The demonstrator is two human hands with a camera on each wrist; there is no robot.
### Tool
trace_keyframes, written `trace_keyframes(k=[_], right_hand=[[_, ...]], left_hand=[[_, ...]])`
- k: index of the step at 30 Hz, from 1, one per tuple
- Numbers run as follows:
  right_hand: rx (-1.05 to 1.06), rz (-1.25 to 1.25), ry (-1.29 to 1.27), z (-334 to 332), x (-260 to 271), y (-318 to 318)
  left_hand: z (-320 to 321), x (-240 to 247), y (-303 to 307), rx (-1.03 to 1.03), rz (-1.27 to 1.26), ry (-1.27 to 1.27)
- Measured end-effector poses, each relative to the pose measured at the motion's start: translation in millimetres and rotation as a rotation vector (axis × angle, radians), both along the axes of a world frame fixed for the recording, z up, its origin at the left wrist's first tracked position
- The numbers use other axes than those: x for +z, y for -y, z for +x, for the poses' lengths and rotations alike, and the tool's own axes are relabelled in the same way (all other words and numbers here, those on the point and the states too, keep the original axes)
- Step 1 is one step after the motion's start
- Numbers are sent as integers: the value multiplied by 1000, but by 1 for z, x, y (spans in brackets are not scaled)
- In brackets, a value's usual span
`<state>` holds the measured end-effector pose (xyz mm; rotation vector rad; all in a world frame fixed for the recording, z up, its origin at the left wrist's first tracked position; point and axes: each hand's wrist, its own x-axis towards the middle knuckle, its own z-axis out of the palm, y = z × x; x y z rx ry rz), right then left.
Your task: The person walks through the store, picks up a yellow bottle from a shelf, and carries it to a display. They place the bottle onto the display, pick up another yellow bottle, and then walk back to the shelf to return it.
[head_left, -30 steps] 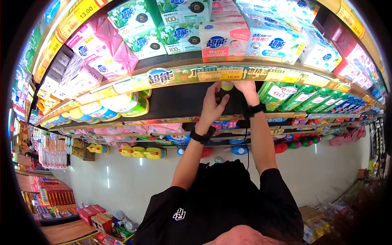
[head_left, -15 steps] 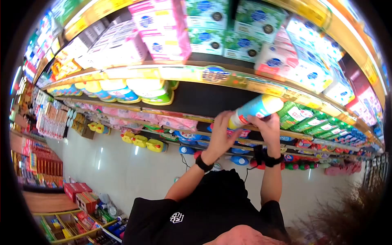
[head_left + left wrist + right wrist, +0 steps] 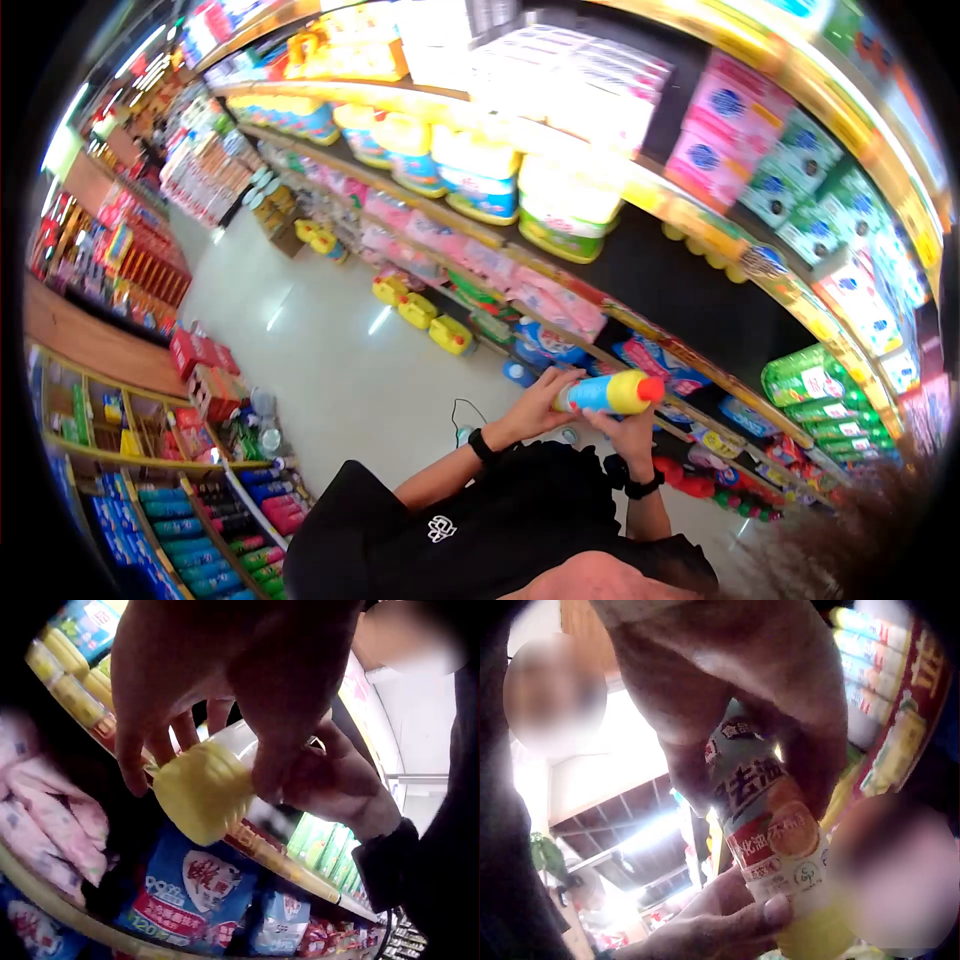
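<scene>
Right hand (image 3: 632,437) grips detergent bottle (image 3: 597,393) below red cap (image 3: 651,388), fingers curled round; left hand (image 3: 532,410) holds yellow base (image 3: 196,796) between thumb and fingers. Bottle lies tilted before shelf (image 3: 690,295). Judged moderately heavy, slick, slightly yielding; mid-body hold advised.

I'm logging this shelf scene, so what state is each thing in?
Bottle: held in both hands, tipped over on its side
Red cap: on the bottle
Left hand: curled round the bottle's base end
Right hand: gripping nearer the cap
Yellow floor jugs: upright, in a row
Pink boxes: stacked
Wristbands: fastened, one on each wrist
</scene>
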<state>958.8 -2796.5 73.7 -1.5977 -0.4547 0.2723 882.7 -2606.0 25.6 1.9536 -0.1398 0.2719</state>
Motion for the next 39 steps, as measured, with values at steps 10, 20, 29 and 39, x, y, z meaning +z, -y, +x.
trace_keyframes(k=[10,20,29,39], right_hand=[[435,-161,49,-67,-25,-146],[735,-153,266,-145,-34,-286],[805,-91,158,-180,-28,-356],[1029,-156,53,-182,-74,-453]], left_hand=[[-124,-29,-110,271,-108,-61],[-242,-29,-209,566,-111,-118],[-286,-33,-248,649,-208,-126],[-306,-62,-324,709,-311,-168]])
